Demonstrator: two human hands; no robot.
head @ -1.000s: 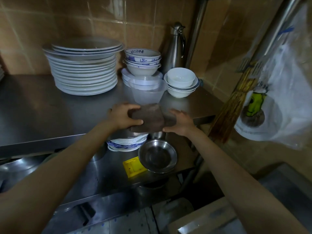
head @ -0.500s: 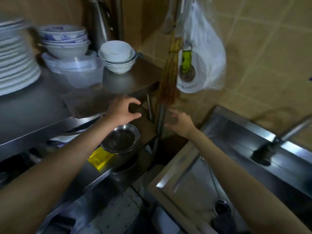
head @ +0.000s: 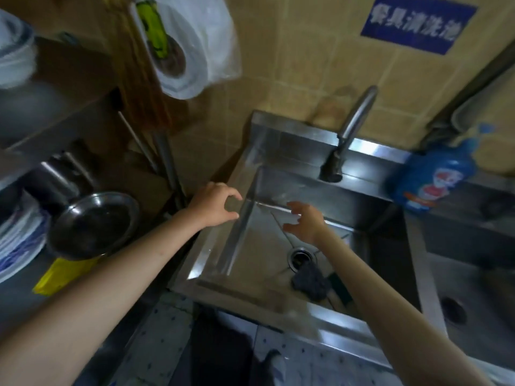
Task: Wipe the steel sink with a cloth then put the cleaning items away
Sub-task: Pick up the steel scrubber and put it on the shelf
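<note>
Sink (head: pixel 248 190): we see its long axis running from the near edge toward the tiled wall; faucet (head: pixel 351 129) at the far rim.
Cloth (head: pixel 310 280): dark, crumpled beside the drain (head: pixel 300 257).
Left hand (head: pixel 214 207): over the left rim, fingers loosely curled, holding nothing.
Right hand (head: pixel 305 221): above the basin, fingers spread, holding nothing.

A scouring pad (head: pixel 310 280) lies in the sink (head: pixel 250 246) beside the drain (head: pixel 300 257); a tap (head: pixel 347 135) stands behind, what may be a detergent bottle (head: pixel 430 179) to its right.
</note>
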